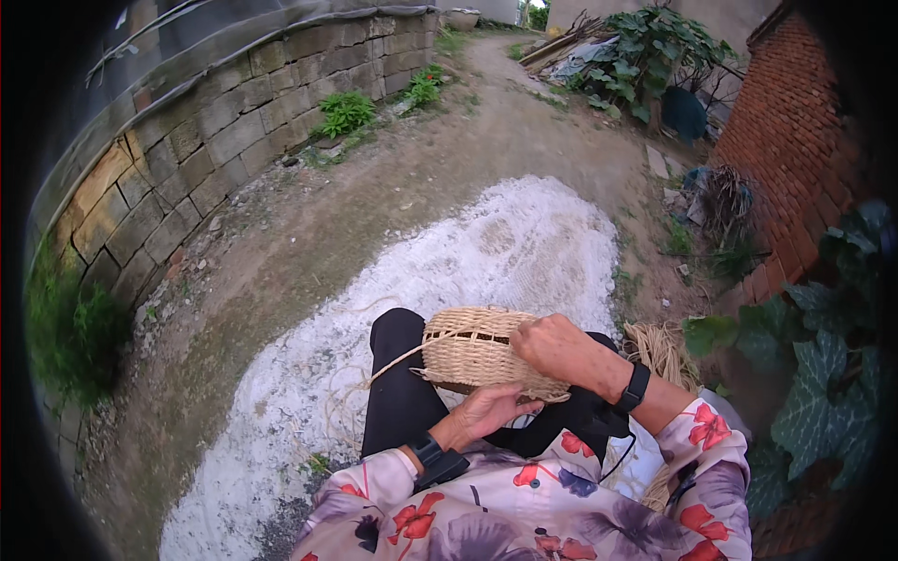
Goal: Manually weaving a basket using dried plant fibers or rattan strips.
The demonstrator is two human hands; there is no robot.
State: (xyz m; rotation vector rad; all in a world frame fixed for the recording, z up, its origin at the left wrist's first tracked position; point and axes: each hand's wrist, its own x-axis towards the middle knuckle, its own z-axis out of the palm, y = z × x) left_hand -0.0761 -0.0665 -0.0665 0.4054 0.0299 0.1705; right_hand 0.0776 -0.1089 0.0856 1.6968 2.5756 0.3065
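A pale woven straw basket [468, 355] lies tilted across my lap, with a dark gap between its upper and lower woven bands. My left hand [486, 409] holds the lower edge, its thumb and fingers pressed against the weave. At the right end, my right hand [566, 351] is closed, knuckles up, over the gap. Its fingertips are hidden, so what it pinches does not show. A long straw strand [400, 362] runs from the basket over my left knee, and loose thin strands hang beside that knee.
A bundle of straw strands [662, 355] lies by my right knee. White rubble ground [440, 271] spreads under and ahead of me, with a dirt path [505, 112] beyond. A block wall [234, 140] stands left; a brick wall [786, 131] and large leaves [823, 402] are right.
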